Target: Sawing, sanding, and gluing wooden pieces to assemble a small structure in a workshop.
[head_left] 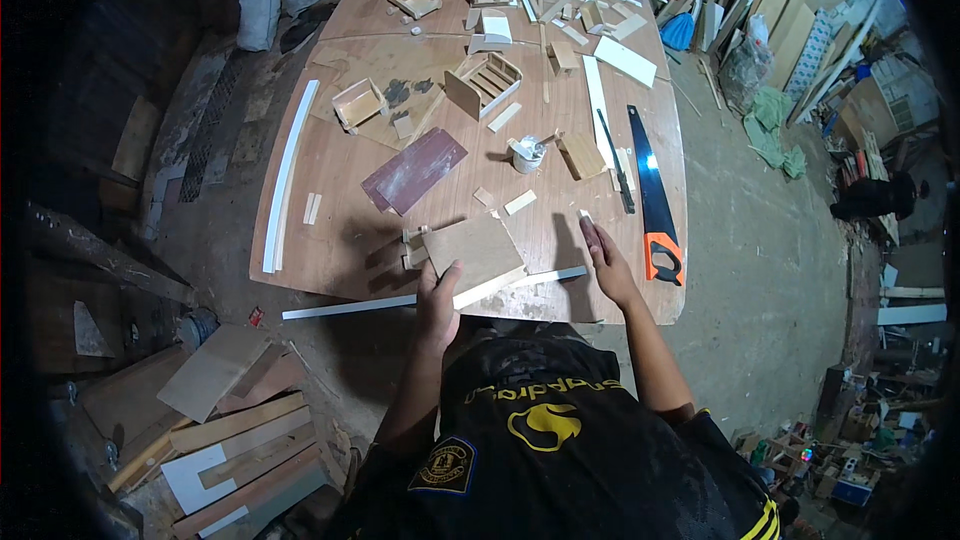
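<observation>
The left hand (437,298) is closed around the near left corner of a light brown wooden panel (475,248), its thumb lying on the upper face; the other fingers are largely hidden. The panel spreads away and to the right of this grip, flat, four-sided and smooth-looking, with a paler band along its near edge. Just beyond the thumb, at the panel's left side, a small pale wooden frame (413,248) shows partly.

To the right of the grip and apart from the panel, the right hand (612,265) points its fingers forward; a whitish bit shows at their tips, but whether it is a held piece or a coating, and how far those fingers close, I cannot tell. A narrow white strip (350,307) extends leftward from the grip along the near edge of the wood-grained table (545,230).

Beyond the panel lie a short pale block (520,202), a dull reddish-brown sheet (415,170) with whitish smears and a round white tub (527,158). Farther right of the grip, past the right hand, rests a handsaw (655,205) with a dark tapering blade and an orange-and-black handle.
</observation>
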